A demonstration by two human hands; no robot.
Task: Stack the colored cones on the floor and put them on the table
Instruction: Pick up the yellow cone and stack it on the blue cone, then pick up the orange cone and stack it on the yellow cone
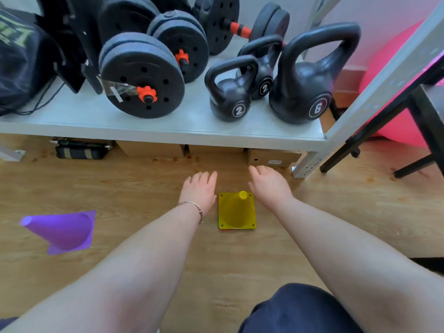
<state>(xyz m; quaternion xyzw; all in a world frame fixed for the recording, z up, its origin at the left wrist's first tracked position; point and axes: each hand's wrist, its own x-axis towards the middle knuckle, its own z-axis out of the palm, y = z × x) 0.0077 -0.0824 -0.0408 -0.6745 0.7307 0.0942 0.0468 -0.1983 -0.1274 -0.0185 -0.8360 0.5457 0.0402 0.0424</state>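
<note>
The yellow cone point(237, 210) is standing upright on its square base on the wooden floor point(144, 186), between the person's two outstretched arms. A thin red edge is peeking out under its base along the near side, so it is sitting on at least one other cone; how many cannot be told. The left hand point(200, 188) is hovering just beside the cone's left edge, palm down, fingers spread loosely and holding nothing; a thin bracelet point(195, 209) is circling that wrist. The right hand point(269, 182) is hanging just beyond the cone's right corner, fingers relaxed and apart, also gripping nothing. Neither hand is touching the cone.

Well off to the left, the purple cone point(61, 230) is lying tipped on its side on the floor, its narrow tip pointing left and its base facing right.

Beyond the hands, a low grey shelf point(168, 123) is carrying black dumbbells point(144, 75) with orange collars and three black kettlebells point(302, 78), two marked 2 and one marked 6. Cardboard boxes point(271, 158) are sitting under the shelf. A pink ball point(384, 68) is showing at the far right.
</note>
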